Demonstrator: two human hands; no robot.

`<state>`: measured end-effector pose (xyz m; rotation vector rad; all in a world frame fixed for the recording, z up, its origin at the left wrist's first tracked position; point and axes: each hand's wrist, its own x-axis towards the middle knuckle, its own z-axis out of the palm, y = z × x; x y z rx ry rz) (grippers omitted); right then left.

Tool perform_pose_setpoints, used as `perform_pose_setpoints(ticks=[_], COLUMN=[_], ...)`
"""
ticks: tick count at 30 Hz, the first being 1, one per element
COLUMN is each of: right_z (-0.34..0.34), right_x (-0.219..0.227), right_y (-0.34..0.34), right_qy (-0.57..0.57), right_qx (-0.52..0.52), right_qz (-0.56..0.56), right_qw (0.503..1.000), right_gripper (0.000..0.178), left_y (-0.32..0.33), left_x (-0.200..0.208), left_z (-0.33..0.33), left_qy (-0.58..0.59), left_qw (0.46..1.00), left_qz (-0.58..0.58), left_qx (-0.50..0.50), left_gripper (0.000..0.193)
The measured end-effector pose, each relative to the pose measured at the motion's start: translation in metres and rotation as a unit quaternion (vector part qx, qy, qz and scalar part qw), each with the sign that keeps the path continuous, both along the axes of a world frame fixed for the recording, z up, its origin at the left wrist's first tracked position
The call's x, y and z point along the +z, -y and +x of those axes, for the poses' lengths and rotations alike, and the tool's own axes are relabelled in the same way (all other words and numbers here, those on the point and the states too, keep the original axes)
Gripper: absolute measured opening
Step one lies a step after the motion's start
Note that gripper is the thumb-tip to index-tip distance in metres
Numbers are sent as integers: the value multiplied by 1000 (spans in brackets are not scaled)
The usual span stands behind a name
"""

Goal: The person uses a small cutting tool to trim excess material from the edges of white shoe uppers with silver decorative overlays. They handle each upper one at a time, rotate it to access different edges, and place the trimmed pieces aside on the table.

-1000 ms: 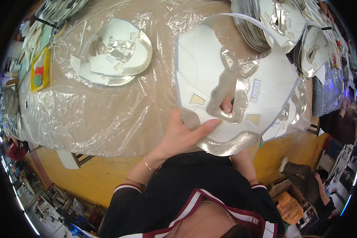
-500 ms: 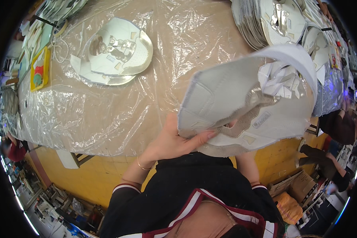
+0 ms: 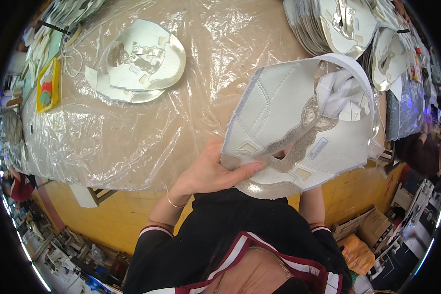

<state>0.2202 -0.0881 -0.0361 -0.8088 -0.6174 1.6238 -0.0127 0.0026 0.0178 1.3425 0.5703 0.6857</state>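
The left hand (image 3: 213, 171) grips the lower left edge of a white shoe upper (image 3: 289, 122), its thumb pressed on the front near the metallic trim and its fingers out of sight behind. A thin bracelet (image 3: 174, 200) circles that wrist. The right forearm (image 3: 312, 205) rises under the lower right part of the upper, which hides the right hand; whether that hand is open or gripping cannot be told.

The upper is held above the near edge of the table, to the right of centre, facing up and tilted, its back strip curving into a loop at the top right. Shiny, pebbled trim borders the slot in its middle and the bottom edge. White strips (image 3: 343, 93) show through the loop.

Clear plastic sheeting (image 3: 201, 73) covers the table. Well apart to the left, two similar uppers (image 3: 169, 56) lie overlapping. Beyond them, near the left edge, is a yellow tray (image 3: 56, 91) with a red item (image 3: 46, 86) and a green one in it, beside a pale cord (image 3: 74, 63). A thick stack of uppers (image 3: 357, 39) leans at the far right. Below the table, the yellow floor (image 3: 127, 220) shows, with a cardboard box (image 3: 375, 228) and an orange bag (image 3: 357, 252) at the right.
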Motion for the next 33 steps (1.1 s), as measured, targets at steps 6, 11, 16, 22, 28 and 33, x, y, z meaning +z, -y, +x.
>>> perform_pose_setpoints(ticks=[6, 11, 16, 22, 28, 33], right_z=[0, -3, -11, -15, -10, -9], right_x=[-8, -11, 2, 8, -1, -6], right_y=[9, 15, 16, 17, 14, 8], right_qy=[-37, -54, 104, 38, -40, -119], right_qx=[35, 60, -4, -141, -29, -29], right_qz=[18, 26, -144, -166, -69, 6], right_qw=[999, 996, 984, 975, 996, 992], right_gripper=[63, 65, 64, 62, 62, 61], left_y=[3, 0, 2, 3, 1, 1], left_x=[-1, -1, -1, -1, -2, 0], left_z=[1, 0, 1, 0, -1, 0], left_qy=[-18, -29, -42, -26, -41, -43], left_qw=[999, 999, 998, 996, 996, 992], left_qz=[-31, -18, -34, -88, -80, -116], left_qx=[-5, -14, -7, 7, -2, 18], left_gripper=[32, 31, 32, 33, 33, 35])
